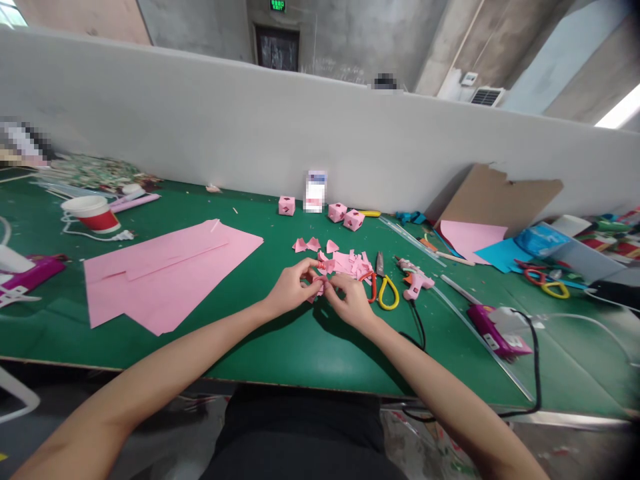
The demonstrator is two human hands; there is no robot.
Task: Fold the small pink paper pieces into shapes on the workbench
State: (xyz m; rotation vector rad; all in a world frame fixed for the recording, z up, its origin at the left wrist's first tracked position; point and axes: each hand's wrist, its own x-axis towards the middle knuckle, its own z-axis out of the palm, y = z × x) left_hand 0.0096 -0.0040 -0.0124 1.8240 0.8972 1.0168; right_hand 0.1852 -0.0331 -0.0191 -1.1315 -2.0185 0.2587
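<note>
My left hand point(293, 288) and my right hand point(353, 300) meet over the green table, both closed with fingertips on a small folded piece of pink paper point(323, 283). Its exact shape is mostly covered by the fingers. Just beyond lie pink paper scraps point(353, 264) and several small folded pink pieces point(313, 244). Scissors point(388, 293) with one yellow and one red handle rest beside my right hand. A pink glue gun point(418, 281) lies further right. Pink paper cubes point(287, 206) with dark openings stand at the back.
Large pink paper sheets point(170, 280) cover the left of the table. A red and white paper cup point(93, 213) stands behind them. At right are a purple power strip point(500, 337), clear glue sticks point(480, 340), brown cardboard point(493, 197) and second scissors point(547, 283). A grey partition point(220, 127) closes the back.
</note>
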